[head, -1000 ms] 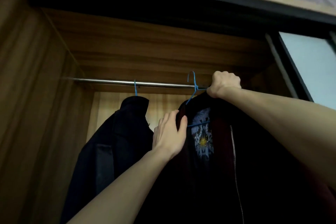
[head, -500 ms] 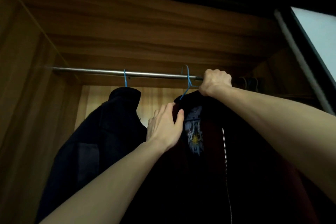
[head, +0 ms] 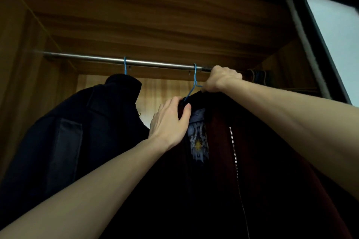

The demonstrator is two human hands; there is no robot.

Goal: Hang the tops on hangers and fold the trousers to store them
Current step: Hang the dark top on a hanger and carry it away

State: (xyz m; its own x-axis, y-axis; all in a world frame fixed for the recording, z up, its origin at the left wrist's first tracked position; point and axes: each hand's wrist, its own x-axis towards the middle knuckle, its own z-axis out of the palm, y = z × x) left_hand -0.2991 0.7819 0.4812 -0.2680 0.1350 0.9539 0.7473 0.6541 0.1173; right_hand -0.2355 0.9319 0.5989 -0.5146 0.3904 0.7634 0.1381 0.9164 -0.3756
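Both forearms are bare to the frame edge, left hand (head: pixel 169 120) and right hand (head: pixel 221 79) ungloved.

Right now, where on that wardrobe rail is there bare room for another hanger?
The rail is bare left of the dark coat's hook, and between that hook and the zip jacket's hook. Right of it is crowded: the right hand, then spare hangers bunched at the end.

Dark red zip jacket (head: pixel 252 151) on blue wire hanger (head: pixel 194 81), hook over the rail (head: pixel 155 63), collar in my grip. Dark navy jacket (head: pixel 77 132) hangs on second blue hanger (head: pixel 125 65), left.
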